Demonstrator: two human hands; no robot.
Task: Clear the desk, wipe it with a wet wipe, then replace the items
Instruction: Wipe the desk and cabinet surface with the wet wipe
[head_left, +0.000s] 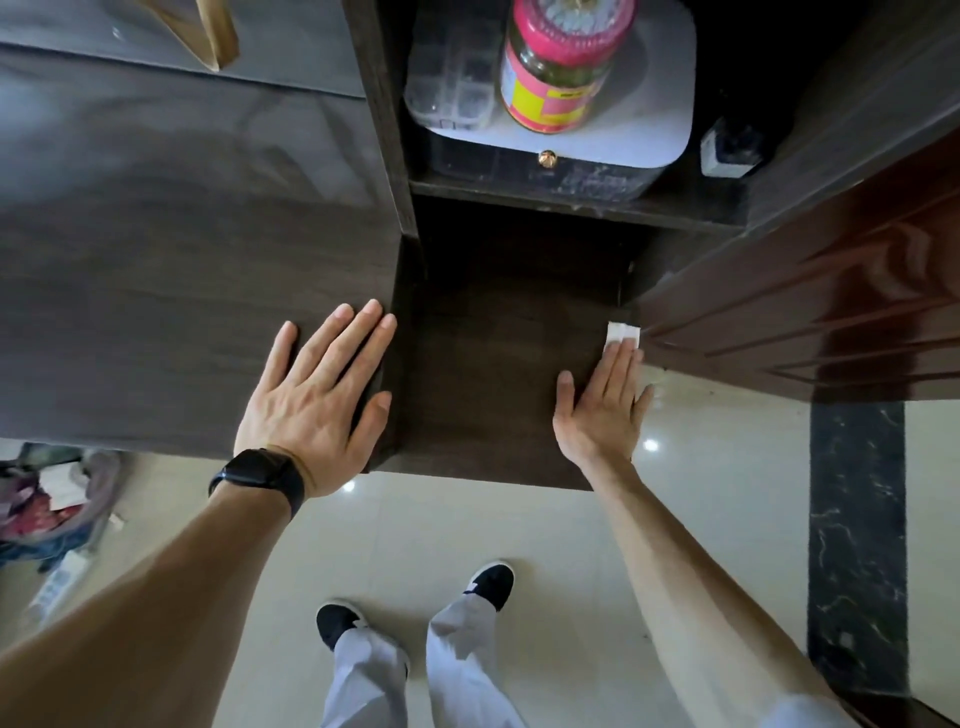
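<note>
Head view, looking straight down. The left hand (317, 395) lies flat, fingers straight and together, on the dark wood-grain desk (156, 286) at its right edge; it grasps nothing. A black watch (260, 475) is on that wrist. The right hand (602, 410) is also released, fingers straight, pressing the wet wipe (621, 331) down on the lower dark shelf panel (493, 364). The wipe is small, white and folded to a rectangle; only its far end shows past the fingertips, the rest is under them. It sits at the panel's right edge, just beside the glossy red-brown door (805, 312). I cannot tell whether it leaves a wet trace. In the compartment above, a jar with a pink lid (563, 67) and a clear divided organiser (452, 78) stand on a white box (660, 119) with a gold knob (547, 157). Below are a cream tile floor (467, 525), black shoes (491, 582) and a blurred heap of items (47, 504) at far left.
</note>
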